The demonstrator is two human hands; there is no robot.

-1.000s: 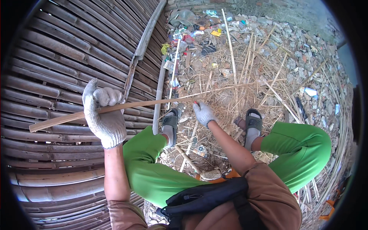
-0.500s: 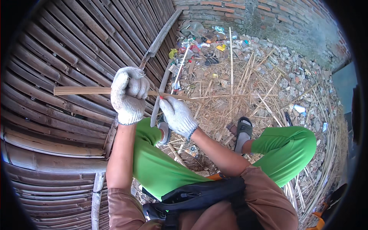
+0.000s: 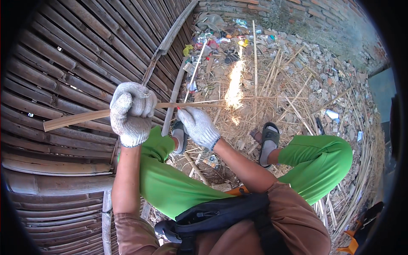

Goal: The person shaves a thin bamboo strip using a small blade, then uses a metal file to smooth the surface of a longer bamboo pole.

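Observation:
My left hand (image 3: 132, 112), in a white knitted glove, is closed in a fist round a long flat bamboo strip (image 3: 76, 120). The strip's wide end sticks out to the left and bends slightly down; its other end runs right, past my right hand, over the littered ground. Also gloved, my right hand (image 3: 198, 126) is closed beside the strip, its thumb and fingers pinched at the strip's lower edge. A small red piece (image 3: 178, 108) shows at these fingertips, seemingly part of a small tool, perhaps a knife; the glove hides the rest.
A bamboo slat wall (image 3: 63, 80) rises close on the left, with a leaning pole (image 3: 174, 36). Loose bamboo strips (image 3: 255, 63), straw, rubble and litter cover the ground. A brick wall (image 3: 293, 17) stands behind. A bright, flame-like patch of light (image 3: 235, 87) shows beyond my right hand.
My left hand has moved left and slightly down, and the strip's left end now bends lower. My right hand has hardly moved. The bright patch has appeared over the ground.

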